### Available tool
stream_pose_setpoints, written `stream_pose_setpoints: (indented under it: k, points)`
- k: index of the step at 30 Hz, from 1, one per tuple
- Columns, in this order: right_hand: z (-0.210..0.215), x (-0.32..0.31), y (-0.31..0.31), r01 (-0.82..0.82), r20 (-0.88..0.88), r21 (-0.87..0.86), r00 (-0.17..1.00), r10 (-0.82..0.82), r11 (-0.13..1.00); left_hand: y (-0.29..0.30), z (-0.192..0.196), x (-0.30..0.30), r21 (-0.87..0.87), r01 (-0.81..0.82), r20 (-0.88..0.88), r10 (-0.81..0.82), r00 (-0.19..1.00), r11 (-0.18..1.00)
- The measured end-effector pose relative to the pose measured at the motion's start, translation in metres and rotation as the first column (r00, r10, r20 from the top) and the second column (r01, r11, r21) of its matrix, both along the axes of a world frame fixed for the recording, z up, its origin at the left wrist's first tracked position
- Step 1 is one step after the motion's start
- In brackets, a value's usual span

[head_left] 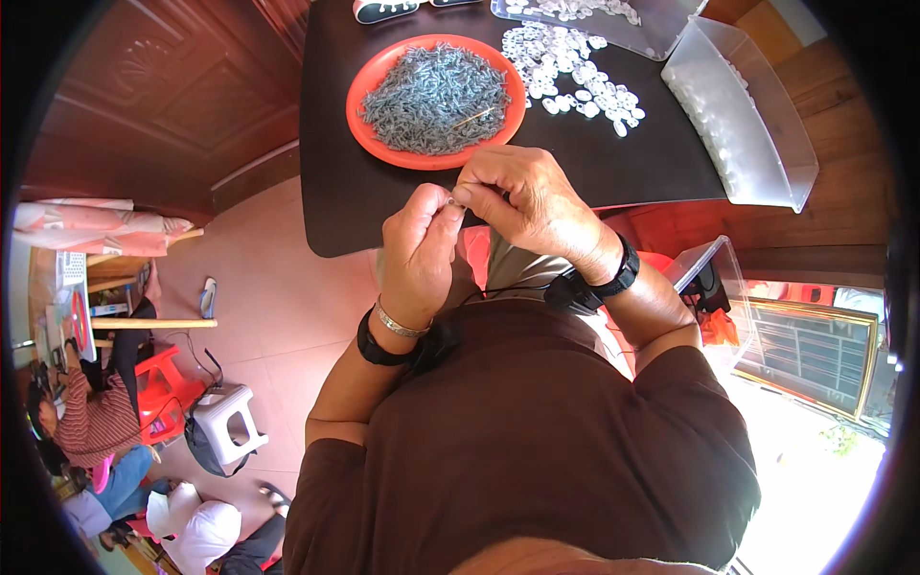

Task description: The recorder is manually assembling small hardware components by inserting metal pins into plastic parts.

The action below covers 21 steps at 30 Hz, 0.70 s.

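Observation:
Just past the near edge of the dark table (335, 216), my left hand (420, 244) and my right hand (527, 196) meet with their fingertips pinched together. Both are closed around something tiny and shiny, mostly hidden by the fingers, whose kind I cannot make out. Beyond them sits a round orange-red plate (358, 139), heaped with small grey, screw-like metal pieces (426, 91). A thin, gold-coloured stick-like thing (474, 117) lies on the heap. To the plate's right, many small white and clear oval plastic pieces (565, 72) are scattered on the tabletop.
A translucent bin (781, 158) holding whitish pieces stands tilted at the table's right edge. Behind the loose ovals is another clear container (661, 34). On the left floor are a white stool (225, 422) and a red stool (165, 388), with other people seated nearby.

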State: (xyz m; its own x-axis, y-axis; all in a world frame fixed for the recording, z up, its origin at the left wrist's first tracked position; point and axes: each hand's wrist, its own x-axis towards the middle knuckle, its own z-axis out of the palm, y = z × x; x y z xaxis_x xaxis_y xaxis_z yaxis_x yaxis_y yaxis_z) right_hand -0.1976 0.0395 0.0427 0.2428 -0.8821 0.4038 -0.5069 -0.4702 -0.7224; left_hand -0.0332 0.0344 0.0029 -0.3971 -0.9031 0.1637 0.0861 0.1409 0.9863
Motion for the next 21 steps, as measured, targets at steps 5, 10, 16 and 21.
stream_pose_setpoints:
  k: [5,10,16,21]
  points:
    - [-0.006,0.001,0.003,-0.001,-0.049,-0.065,0.999,-0.002,0.998,0.000,-0.001,0.003,0.040,0.018,0.029,-0.019,0.999,0.999]
    - [0.002,-0.005,0.000,0.000,-0.008,0.002,1.000,0.000,1.000,-0.004,0.004,0.001,0.060,0.013,-0.019,-0.012,1.000,0.998]
    - [0.010,-0.061,-0.020,0.395,-0.155,-0.012,0.907,-0.392,0.918,-0.008,0.007,0.007,0.132,-0.002,-0.048,0.008,0.999,0.991]
    - [-0.002,-0.105,-0.044,0.461,-0.475,-0.121,0.751,-0.459,0.879,-0.007,0.007,0.006,0.210,0.014,-0.067,0.000,0.998,0.977]
